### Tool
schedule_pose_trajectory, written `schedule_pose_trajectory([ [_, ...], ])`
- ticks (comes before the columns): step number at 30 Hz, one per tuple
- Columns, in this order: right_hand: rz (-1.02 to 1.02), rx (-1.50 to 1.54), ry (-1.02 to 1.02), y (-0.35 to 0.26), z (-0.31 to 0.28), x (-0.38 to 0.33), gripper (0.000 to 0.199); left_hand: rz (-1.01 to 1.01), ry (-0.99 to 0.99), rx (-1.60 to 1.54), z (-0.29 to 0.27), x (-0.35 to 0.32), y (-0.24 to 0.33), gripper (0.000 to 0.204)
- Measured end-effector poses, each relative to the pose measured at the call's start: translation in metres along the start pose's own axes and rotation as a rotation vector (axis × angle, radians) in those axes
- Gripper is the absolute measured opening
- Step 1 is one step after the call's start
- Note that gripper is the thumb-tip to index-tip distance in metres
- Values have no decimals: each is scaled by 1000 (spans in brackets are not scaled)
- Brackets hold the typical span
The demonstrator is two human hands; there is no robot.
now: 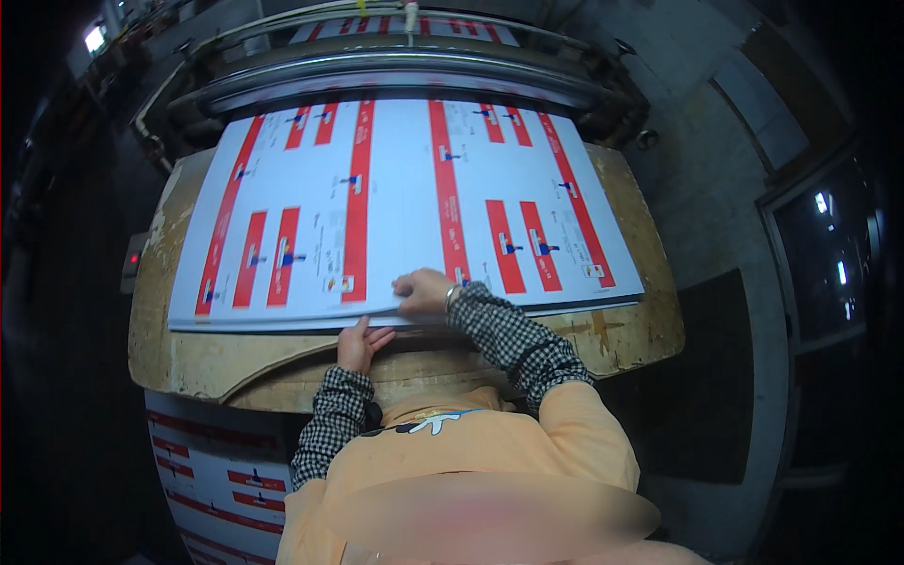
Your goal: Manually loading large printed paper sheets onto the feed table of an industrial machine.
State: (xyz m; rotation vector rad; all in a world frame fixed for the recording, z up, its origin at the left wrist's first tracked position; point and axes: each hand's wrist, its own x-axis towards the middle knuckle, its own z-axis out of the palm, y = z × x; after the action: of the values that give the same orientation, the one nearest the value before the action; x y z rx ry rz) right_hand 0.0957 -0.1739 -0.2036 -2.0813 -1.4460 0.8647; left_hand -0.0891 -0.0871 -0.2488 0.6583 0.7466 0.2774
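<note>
Both hands were at the near edge of the printed sheets. The right hand point(424, 291) lay flat and open on top of the stack of sheets point(405, 202), fingers spread, pressing near the front edge, a bracelet at the wrist. The left hand point(359, 343) sat just below, fingers curled up under that same edge, thumb side against the paper, gripping the lip of the pile from beneath. The sheets were white with red bars and small blue marks, and they lay squarely on the worn wooden table point(621, 330), reaching back to the metal roller point(395, 71) of the machine behind. A small box with a red light point(133, 258) sat at the table's left edge. More printed sheets point(221, 480) were stacked lower down, left of the person.
</note>
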Motion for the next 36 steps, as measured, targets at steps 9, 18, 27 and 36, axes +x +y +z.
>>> schedule_pose_trajectory([
  [9,-25,-284,84,21,25,30,71,32,22,18,5,2,-2,28],
  [18,10,-117,-502,15,-7,23,78,30,-148,30,3,-3,2,30],
  [27,18,-491,-179,-2,19,-6,101,18,-100,2,10,-5,7,32],
  [36,-105,-49,-119,-9,-25,-3,33,41,-96,-79,4,-1,2,28],
])
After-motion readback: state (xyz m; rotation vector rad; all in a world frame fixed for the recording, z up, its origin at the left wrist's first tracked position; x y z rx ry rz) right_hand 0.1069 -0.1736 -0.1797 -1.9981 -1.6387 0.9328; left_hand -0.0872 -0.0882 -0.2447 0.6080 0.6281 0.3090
